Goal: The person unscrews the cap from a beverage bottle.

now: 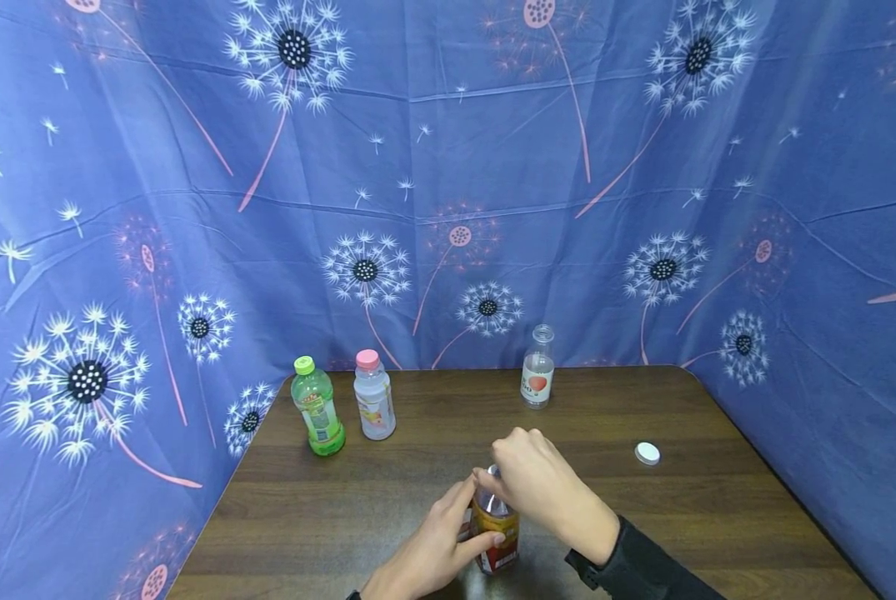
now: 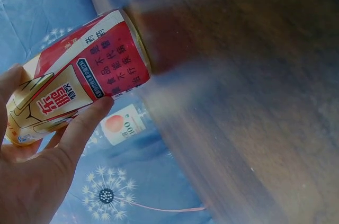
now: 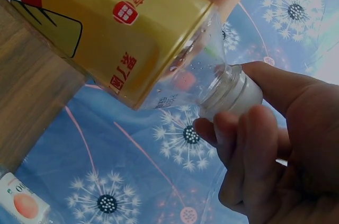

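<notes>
A clear plastic bottle with a gold and red label (image 1: 496, 533) stands near the front of the table. My left hand (image 1: 427, 546) grips its body from the left, thumb across the label; the left wrist view shows the fingers round the red and gold label (image 2: 79, 70). At the bottle's neck, the fingers and thumb of my right hand (image 1: 541, 487) pinch a whitish cap (image 3: 246, 97). The cap sits at the mouth in the right wrist view, partly covered by the fingers. From the head view the cap is hidden behind the right hand.
On the wooden table (image 1: 417, 467), a green bottle (image 1: 318, 408) and a pink-capped bottle (image 1: 374, 396) stand at the back left. A capless clear bottle (image 1: 538, 375) is at the back. A loose white cap (image 1: 647, 453) lies right. Blue patterned cloth (image 1: 432, 167) surrounds the table.
</notes>
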Demonstrator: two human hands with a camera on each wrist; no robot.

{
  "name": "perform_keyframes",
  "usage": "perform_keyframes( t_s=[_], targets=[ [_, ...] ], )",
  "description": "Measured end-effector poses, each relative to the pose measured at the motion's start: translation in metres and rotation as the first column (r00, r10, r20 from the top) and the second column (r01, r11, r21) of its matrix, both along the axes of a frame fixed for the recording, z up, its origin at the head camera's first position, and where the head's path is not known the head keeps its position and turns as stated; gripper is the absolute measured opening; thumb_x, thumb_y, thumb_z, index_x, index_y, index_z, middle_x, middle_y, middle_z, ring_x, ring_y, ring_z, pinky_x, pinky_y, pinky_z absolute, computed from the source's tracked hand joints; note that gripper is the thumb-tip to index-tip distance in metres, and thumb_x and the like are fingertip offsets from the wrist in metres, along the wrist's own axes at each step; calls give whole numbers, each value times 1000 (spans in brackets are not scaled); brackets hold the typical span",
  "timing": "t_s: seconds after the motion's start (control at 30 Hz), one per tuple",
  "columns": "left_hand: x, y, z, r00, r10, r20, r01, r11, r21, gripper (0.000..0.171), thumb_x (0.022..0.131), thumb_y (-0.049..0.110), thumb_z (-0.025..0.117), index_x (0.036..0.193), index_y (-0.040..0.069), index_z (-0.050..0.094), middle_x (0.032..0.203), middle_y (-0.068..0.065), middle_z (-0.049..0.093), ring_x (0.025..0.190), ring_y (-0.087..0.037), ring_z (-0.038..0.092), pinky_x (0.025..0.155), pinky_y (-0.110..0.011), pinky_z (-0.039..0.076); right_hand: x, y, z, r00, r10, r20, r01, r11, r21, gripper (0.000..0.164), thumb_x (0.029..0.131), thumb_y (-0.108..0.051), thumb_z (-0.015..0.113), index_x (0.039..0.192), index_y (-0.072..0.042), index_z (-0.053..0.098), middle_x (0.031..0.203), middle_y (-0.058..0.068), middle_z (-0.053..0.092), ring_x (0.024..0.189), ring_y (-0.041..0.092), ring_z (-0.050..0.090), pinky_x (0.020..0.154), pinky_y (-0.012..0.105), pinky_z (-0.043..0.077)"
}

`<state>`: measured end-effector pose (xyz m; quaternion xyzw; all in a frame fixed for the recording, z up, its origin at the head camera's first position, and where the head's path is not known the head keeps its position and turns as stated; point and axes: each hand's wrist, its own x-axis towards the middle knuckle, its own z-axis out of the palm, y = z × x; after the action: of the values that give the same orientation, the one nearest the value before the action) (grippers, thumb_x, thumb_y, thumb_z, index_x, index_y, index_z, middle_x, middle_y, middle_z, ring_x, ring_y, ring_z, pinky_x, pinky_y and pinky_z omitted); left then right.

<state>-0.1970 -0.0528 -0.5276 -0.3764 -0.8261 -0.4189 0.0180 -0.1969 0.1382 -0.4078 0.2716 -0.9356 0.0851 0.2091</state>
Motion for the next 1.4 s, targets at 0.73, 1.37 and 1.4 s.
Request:
perform_keyframes(
  t_s=[0.73, 1.37, 1.4],
  targets=[
    [2, -1, 3, 1000, 3, -7, -3, 1000, -2, 79, 104, 43, 63, 166, 15, 24, 140, -8, 57, 124, -16, 61, 92, -36, 62, -19, 39, 27, 797, 489, 356, -520, 854, -8, 30, 92, -1, 75, 115, -21, 80, 123, -6, 72, 115, 9, 66, 92, 24, 58],
    [2, 0, 1, 999, 14, 46, -13, 1000, -13, 80, 104, 43, 64, 165, 6, 26, 145, -15, 54, 129, -24, 60, 90, -30, 62, -35, 40, 26, 733, 556, 391, -564, 819, -107, 24, 87, -8, 84, 110, -17, 82, 97, -9, 72, 87, -5, 62, 73, 11, 54],
    [2, 0, 1, 999, 11, 49, -11, 1000, -9, 80, 104, 43, 64, 165, 6, 26, 145, -15, 54, 129, -24, 60, 90, -30, 62, -34, 40, 25, 747, 550, 374, -559, 824, -95, 24, 87, -10, 84, 110, -17, 82, 93, -10, 71, 83, -6, 60, 70, 10, 52]
  ],
)
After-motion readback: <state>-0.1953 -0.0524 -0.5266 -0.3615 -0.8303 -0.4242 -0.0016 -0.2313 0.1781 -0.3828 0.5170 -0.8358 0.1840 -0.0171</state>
